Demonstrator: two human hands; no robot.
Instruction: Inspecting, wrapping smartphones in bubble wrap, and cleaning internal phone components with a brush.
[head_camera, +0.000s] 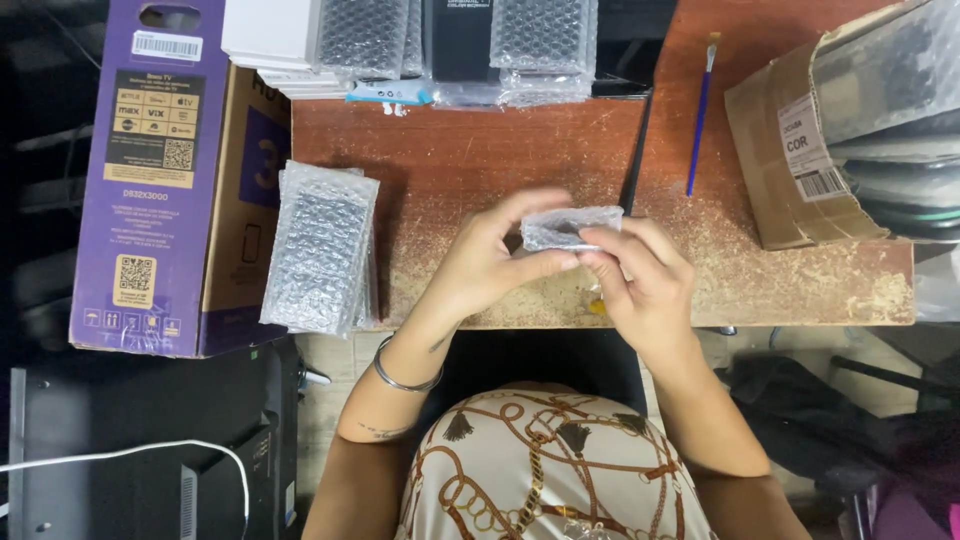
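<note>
Together, left hand (485, 262) and right hand (640, 280) pinching a small bubble-wrap pouch (570, 226), above the wooden table (450, 160)

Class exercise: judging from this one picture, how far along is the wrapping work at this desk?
Done: bubble-wrapped packages line the far edge. In hand: left hand and right hand hold a small bubble-wrap piece. Left: a stack of bubble-wrap pouches waits beside the left hand.

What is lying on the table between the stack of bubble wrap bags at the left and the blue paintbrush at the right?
In the head view, both hands lie there, the left hand and right hand, holding a small bubble wrap pouch above the worn wooden table.
</note>
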